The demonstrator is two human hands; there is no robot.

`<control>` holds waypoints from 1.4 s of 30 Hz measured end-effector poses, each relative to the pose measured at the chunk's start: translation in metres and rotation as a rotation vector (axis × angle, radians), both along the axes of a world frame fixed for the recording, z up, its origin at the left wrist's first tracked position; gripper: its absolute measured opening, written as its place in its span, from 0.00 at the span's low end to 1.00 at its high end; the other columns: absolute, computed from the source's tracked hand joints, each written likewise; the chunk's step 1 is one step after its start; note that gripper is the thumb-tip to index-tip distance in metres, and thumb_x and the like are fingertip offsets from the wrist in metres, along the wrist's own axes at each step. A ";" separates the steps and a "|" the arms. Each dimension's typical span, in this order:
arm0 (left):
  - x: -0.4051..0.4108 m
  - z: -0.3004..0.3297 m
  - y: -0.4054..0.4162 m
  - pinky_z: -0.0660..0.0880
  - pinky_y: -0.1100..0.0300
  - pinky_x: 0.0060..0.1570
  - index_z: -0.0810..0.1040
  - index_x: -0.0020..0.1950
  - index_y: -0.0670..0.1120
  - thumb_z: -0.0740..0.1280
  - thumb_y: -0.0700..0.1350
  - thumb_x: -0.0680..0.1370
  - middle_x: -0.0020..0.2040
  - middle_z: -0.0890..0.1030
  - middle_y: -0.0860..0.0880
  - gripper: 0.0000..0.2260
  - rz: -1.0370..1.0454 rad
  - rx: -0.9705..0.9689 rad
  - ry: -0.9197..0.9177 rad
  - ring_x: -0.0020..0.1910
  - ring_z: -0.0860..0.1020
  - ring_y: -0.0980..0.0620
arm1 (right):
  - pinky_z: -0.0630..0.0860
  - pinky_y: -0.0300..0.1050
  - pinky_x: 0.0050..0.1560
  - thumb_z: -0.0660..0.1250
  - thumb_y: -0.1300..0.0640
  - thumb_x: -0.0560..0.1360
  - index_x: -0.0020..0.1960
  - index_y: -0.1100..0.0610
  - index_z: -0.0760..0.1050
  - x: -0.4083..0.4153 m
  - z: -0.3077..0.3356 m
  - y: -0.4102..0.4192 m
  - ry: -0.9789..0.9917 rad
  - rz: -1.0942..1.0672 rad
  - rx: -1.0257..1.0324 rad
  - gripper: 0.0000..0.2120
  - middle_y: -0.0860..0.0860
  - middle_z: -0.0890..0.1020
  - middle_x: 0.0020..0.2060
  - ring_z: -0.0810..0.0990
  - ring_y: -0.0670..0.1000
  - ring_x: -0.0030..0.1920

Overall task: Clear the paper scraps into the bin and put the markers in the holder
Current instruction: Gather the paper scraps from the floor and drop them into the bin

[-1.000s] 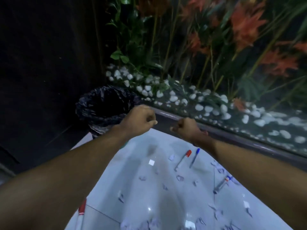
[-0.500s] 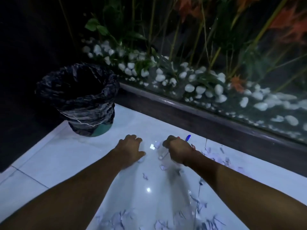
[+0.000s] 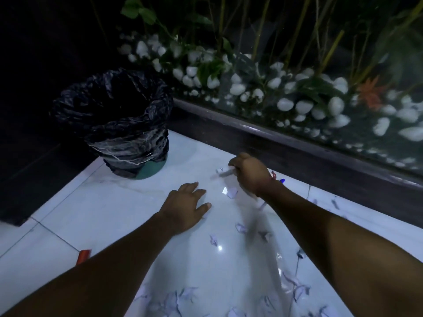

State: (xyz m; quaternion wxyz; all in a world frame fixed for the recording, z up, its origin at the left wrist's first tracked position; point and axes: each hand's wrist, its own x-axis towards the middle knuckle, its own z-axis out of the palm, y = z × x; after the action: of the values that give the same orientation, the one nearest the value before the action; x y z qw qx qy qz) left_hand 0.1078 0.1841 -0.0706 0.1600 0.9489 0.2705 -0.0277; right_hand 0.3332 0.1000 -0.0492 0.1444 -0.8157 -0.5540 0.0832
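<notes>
We cannot tell what the right hand [image 3: 249, 172] grips: a blurred pale marker [image 3: 225, 173] or paper. Our left arm hides all but the tip of a red-capped marker [image 3: 83, 255]. A blue marker [image 3: 281, 180] peeks from behind the right wrist. The paper scraps [image 3: 180, 298] run off the bottom edge, their markings unreadable

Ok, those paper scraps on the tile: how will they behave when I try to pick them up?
The paper scraps look thin and crumpled, so probably very light and floppy. The floor tile is glossy, so flat pieces may slide rather than lift under the fingers. Scattered singly, they likely need pinching or sweeping together toward the bin.
</notes>
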 end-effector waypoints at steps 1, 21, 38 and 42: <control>-0.002 -0.002 0.000 0.60 0.50 0.71 0.65 0.73 0.52 0.43 0.68 0.72 0.77 0.61 0.47 0.36 -0.014 0.017 0.009 0.75 0.58 0.49 | 0.74 0.46 0.47 0.66 0.67 0.68 0.51 0.53 0.80 -0.003 -0.001 0.009 0.000 0.023 -0.038 0.15 0.54 0.78 0.50 0.78 0.57 0.50; -0.043 -0.013 -0.030 0.73 0.47 0.58 0.75 0.62 0.44 0.52 0.56 0.78 0.65 0.76 0.40 0.23 -0.008 0.144 -0.030 0.63 0.74 0.40 | 0.77 0.53 0.50 0.60 0.55 0.75 0.56 0.60 0.77 -0.058 -0.024 -0.116 -0.049 0.377 -0.023 0.15 0.59 0.80 0.55 0.79 0.60 0.52; -0.129 -0.001 -0.010 0.70 0.46 0.63 0.76 0.63 0.38 0.50 0.53 0.75 0.65 0.76 0.37 0.28 0.126 0.054 -0.040 0.63 0.75 0.38 | 0.75 0.48 0.54 0.66 0.57 0.71 0.57 0.61 0.77 -0.122 -0.029 -0.113 0.016 0.513 0.083 0.16 0.59 0.80 0.55 0.78 0.59 0.54; -0.137 0.008 -0.011 0.67 0.50 0.66 0.75 0.65 0.39 0.54 0.49 0.75 0.66 0.75 0.38 0.24 0.204 -0.003 -0.061 0.64 0.73 0.39 | 0.76 0.52 0.59 0.64 0.53 0.74 0.64 0.60 0.74 -0.147 -0.022 -0.062 0.065 0.471 0.122 0.21 0.60 0.77 0.61 0.76 0.60 0.61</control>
State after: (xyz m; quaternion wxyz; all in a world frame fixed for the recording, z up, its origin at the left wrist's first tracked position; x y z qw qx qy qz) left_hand -0.0292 0.1728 -0.0623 0.1715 0.9167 0.3604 0.0174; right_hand 0.1858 0.0380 -0.0710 0.1876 -0.6506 -0.7281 0.1071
